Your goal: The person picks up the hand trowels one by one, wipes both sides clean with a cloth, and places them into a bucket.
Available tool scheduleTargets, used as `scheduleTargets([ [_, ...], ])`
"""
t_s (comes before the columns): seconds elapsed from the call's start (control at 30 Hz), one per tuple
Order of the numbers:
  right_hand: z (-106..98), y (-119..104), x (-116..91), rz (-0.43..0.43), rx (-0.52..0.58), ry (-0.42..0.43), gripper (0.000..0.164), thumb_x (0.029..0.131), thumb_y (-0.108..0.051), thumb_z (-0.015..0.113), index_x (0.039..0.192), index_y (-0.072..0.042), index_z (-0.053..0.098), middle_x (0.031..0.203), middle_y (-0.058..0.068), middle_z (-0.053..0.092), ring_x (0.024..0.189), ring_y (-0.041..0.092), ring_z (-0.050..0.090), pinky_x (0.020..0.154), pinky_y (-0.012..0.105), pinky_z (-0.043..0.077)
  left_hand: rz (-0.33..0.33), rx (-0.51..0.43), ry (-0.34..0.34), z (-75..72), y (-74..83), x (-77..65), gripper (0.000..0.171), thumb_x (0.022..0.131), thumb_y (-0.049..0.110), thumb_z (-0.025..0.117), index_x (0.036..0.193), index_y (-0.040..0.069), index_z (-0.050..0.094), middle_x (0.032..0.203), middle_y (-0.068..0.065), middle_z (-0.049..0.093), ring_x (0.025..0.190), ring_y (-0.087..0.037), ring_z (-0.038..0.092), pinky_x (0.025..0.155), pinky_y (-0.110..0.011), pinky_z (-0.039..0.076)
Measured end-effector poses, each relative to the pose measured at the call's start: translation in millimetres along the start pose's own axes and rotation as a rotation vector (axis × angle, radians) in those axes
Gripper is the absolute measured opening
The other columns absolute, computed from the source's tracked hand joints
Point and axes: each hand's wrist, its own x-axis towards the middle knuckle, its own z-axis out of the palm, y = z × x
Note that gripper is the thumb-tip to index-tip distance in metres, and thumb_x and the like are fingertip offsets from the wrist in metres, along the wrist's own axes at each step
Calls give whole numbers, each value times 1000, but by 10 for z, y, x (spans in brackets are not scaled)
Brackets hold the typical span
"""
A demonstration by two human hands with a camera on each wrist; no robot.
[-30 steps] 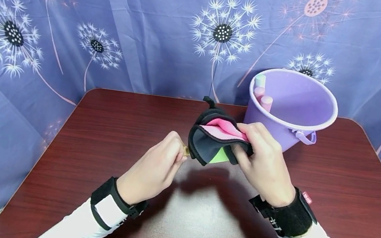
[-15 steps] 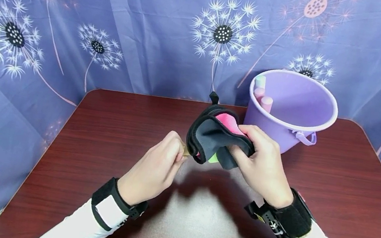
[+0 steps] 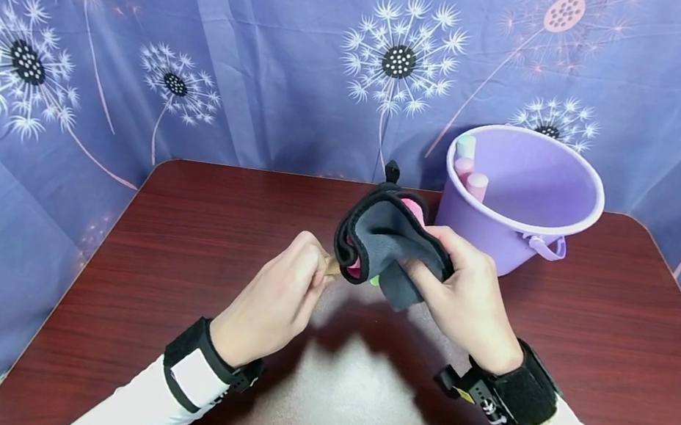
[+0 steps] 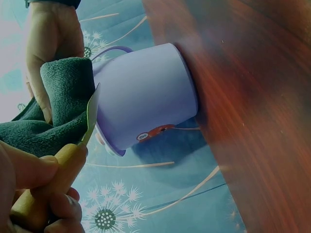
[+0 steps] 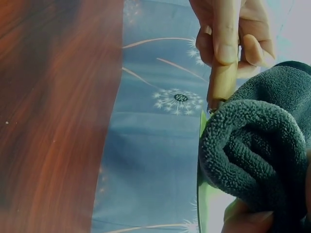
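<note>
My left hand (image 3: 270, 298) grips the yellowish wooden handle (image 4: 70, 162) of a tool with a thin, light-green blade (image 4: 92, 114). The tool's exact kind is hidden. My right hand (image 3: 470, 300) holds a soft cloth (image 3: 391, 232), dark grey on one side and pink on the other, with black edging and a hanging loop. Folded around the blade, the cloth covers most of it in the head view; only a green sliver shows below. In the right wrist view the bunched cloth (image 5: 252, 145) lies against the blade, just beyond the handle (image 5: 222, 85).
A purple bucket (image 3: 484, 232) stands at the table's back right, its handle hanging down. Inside are 3 pastel sticks (image 3: 477, 186) with rounded tops, against its left wall. Behind the reddish-brown table (image 3: 199, 220) hangs a blue curtain (image 3: 286, 48) with dandelion prints.
My right hand has turned and shifted slightly downward with the cloth. More grey and less pink now shows, and the green blade is more covered. The left hand has stayed nearly still.
</note>
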Motion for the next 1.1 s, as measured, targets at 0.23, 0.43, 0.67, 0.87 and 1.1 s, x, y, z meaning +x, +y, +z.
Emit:
scheduleTargets([
  [0.23,16,-9,-18,4,9,-19,27,93,-9,82,118,-18,76,97,-8,74,79,11,64,70,21,47,-14,-9,12,-13,0,0,23,97,-10,56,89,7,43,94,-7,44,81,-17,47,68,-28,43],
  [0.43,24,-23,-29,3,10,-35,29,93,-9,82,120,-18,76,98,-6,75,82,10,66,73,21,48,-25,-6,25,-29,-4,1,24,97,-10,57,89,8,42,94,-8,44,81,-18,47,67,-29,43],
  [0.67,-3,-6,-3,-16,-2,-36,30,92,-9,83,121,-16,76,103,-7,75,88,10,67,80,19,49,-34,-26,49,-70,-17,15,27,97,-9,59,87,9,41,94,-8,46,83,-19,51,70,-30,45],
  [0.87,-83,46,36,-68,-30,-2,31,89,-1,83,117,-11,77,101,-5,72,90,10,64,84,18,46,-51,-46,50,-114,-38,15,30,97,-8,63,87,9,40,97,-9,50,83,-19,52,69,-30,45],
  [1.1,-179,70,59,-168,-107,22,36,85,5,82,119,-7,76,103,1,70,91,11,59,81,18,43,-52,-44,47,-144,-45,26,30,97,-8,63,87,9,40,97,-9,50,83,-19,53,68,-31,46],
])
